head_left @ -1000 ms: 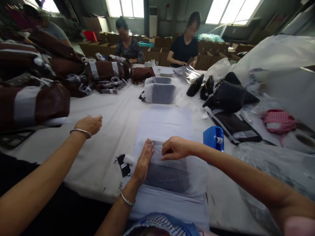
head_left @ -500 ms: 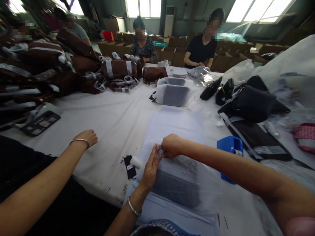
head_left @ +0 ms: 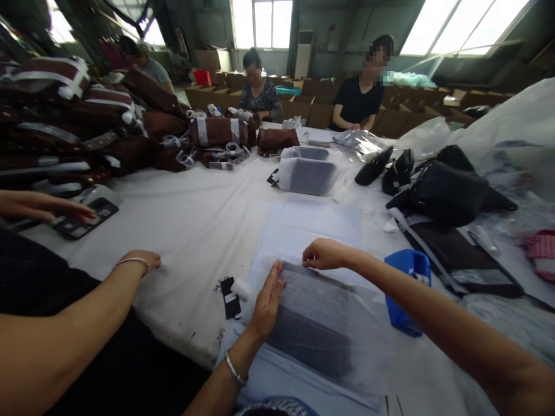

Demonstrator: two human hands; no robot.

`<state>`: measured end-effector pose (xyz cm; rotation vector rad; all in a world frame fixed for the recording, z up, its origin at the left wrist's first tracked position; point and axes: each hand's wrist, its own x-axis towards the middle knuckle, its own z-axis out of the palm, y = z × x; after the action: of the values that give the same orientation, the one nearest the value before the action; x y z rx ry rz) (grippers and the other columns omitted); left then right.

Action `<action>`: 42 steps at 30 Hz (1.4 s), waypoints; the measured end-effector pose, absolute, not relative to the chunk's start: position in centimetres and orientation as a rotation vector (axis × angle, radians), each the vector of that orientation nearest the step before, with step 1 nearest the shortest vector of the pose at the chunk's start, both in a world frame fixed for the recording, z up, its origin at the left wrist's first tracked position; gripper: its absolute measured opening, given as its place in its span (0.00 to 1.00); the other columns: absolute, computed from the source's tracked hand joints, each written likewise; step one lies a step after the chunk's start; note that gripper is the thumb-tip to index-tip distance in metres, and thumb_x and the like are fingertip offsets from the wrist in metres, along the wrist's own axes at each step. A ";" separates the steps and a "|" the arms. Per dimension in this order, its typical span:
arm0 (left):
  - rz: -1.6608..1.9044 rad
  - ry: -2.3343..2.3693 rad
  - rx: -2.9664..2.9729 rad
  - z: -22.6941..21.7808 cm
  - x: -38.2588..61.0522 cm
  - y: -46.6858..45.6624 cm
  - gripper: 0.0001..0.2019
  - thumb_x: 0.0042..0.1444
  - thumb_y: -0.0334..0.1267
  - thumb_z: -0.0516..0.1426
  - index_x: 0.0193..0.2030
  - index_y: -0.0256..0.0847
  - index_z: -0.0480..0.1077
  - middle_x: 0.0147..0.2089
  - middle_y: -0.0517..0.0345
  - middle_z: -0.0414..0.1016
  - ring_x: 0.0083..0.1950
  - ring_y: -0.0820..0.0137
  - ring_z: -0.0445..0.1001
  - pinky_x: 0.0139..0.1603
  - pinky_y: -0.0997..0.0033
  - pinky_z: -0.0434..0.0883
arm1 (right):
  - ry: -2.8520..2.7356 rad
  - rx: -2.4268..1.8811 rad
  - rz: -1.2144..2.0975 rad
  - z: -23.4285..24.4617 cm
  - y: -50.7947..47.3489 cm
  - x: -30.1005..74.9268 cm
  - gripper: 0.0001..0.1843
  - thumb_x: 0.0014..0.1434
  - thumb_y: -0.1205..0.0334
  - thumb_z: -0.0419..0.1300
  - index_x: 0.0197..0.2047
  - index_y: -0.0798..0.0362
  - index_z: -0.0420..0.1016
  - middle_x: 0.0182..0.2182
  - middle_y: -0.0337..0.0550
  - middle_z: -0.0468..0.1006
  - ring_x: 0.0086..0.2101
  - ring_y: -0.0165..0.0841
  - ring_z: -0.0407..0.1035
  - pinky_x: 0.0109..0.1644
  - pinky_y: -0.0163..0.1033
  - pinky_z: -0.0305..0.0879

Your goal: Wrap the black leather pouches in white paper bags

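Observation:
A dark grey flat item in a translucent white bag lies on a stack of white sheets at the near table edge. My left hand lies flat on the bag's left edge, fingers straight, a bangle on its wrist. My right hand pinches the bag's far edge between thumb and fingers. A small white roll and a black tag lie just left of my left hand.
A co-worker's arm with a bracelet rests on the table at the left; another hand touches a black card. A blue tape dispenser stands to the right. Brown bags, black bags and a wrapped grey box lie beyond. Other people work at the far side.
My right hand has slid right along the bag's far edge, and the flap lies flatter. The co-worker's hand has drawn back towards the near edge. A second hand has appeared at the far left.

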<state>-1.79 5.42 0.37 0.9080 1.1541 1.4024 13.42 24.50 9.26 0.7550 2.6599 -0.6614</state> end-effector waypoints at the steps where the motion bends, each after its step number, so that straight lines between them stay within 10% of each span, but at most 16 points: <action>1: 1.405 1.152 0.906 0.4 -1.8 5.5 0.27 0.66 0.51 0.48 0.70 0.50 0.53 0.74 0.57 0.47 0.73 0.60 0.48 0.70 0.56 0.59 | 2.678 0.764 -0.650 9.0 24.5 13.7 0.10 0.57 0.60 0.60 0.40 0.47 0.82 0.31 0.39 0.82 0.29 0.32 0.71 0.30 0.33 0.56; 10: 1.374 1.264 1.049 -0.7 -1.9 5.5 0.26 0.66 0.50 0.50 0.69 0.52 0.54 0.74 0.60 0.49 0.74 0.61 0.48 0.73 0.54 0.53 | 2.565 0.676 -0.885 8.0 25.8 13.3 0.09 0.58 0.64 0.58 0.36 0.50 0.81 0.27 0.36 0.80 0.27 0.29 0.72 0.30 0.31 0.58; 15: 1.367 1.283 1.071 -0.9 -1.9 5.5 0.26 0.66 0.48 0.50 0.69 0.52 0.55 0.73 0.60 0.50 0.73 0.61 0.49 0.74 0.53 0.51 | 2.513 0.674 -1.072 7.6 26.7 13.0 0.17 0.57 0.65 0.59 0.50 0.53 0.76 0.28 0.37 0.80 0.24 0.29 0.71 0.31 0.31 0.62; 23: 1.344 1.312 1.110 -0.6 -1.9 5.5 0.26 0.66 0.47 0.50 0.69 0.50 0.54 0.73 0.59 0.50 0.73 0.61 0.49 0.73 0.54 0.51 | 2.271 0.783 -1.423 5.9 27.0 13.2 0.07 0.52 0.65 0.58 0.34 0.56 0.76 0.27 0.39 0.76 0.28 0.31 0.71 0.29 0.32 0.67; 34: 1.322 1.323 1.138 -0.6 -1.8 5.5 0.26 0.66 0.47 0.49 0.70 0.50 0.53 0.74 0.58 0.49 0.73 0.62 0.48 0.74 0.55 0.51 | 2.263 0.892 -1.491 3.2 26.1 14.2 0.16 0.52 0.63 0.59 0.45 0.55 0.77 0.32 0.39 0.77 0.25 0.28 0.70 0.29 0.31 0.69; 42: 1.343 1.309 1.103 -0.5 -1.8 5.5 0.27 0.65 0.48 0.51 0.69 0.48 0.55 0.73 0.57 0.51 0.73 0.61 0.48 0.73 0.54 0.51 | 2.584 1.044 -1.217 4.1 26.6 15.1 0.09 0.52 0.64 0.60 0.35 0.54 0.80 0.27 0.39 0.78 0.28 0.32 0.70 0.36 0.34 0.65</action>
<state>-1.80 5.48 -0.52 1.1033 1.3093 1.3429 15.15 26.60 4.11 1.0437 2.5842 -1.2173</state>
